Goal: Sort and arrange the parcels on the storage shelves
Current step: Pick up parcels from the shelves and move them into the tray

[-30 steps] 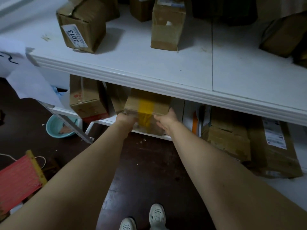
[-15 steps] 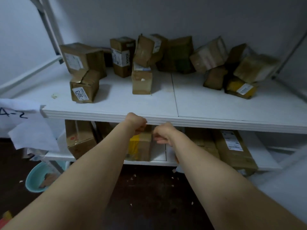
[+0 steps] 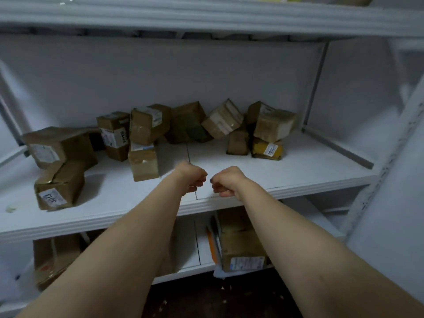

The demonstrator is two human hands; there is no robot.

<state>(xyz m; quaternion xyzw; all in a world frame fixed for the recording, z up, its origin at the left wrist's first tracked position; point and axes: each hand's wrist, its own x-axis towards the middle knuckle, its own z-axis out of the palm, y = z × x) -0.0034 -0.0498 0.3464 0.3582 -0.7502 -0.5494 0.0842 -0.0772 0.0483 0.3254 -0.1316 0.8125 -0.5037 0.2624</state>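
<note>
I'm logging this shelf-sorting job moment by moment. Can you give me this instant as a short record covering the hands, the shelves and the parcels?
left hand: fingers curled, holding nothing, over the front of the middle shelf
right hand: fingers curled, holding nothing, beside the left hand, not touching it
cardboard boxes: many, jumbled toward the back of the middle shelf, several tilted
labelled box: front left, nearest the edge
lower shelf: more boxes, partly hidden by the arms

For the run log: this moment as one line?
left hand: curled, empty | right hand: curled, empty | above front edge of white shelf board | brown cardboard parcels: untouched, jumbled behind
</note>
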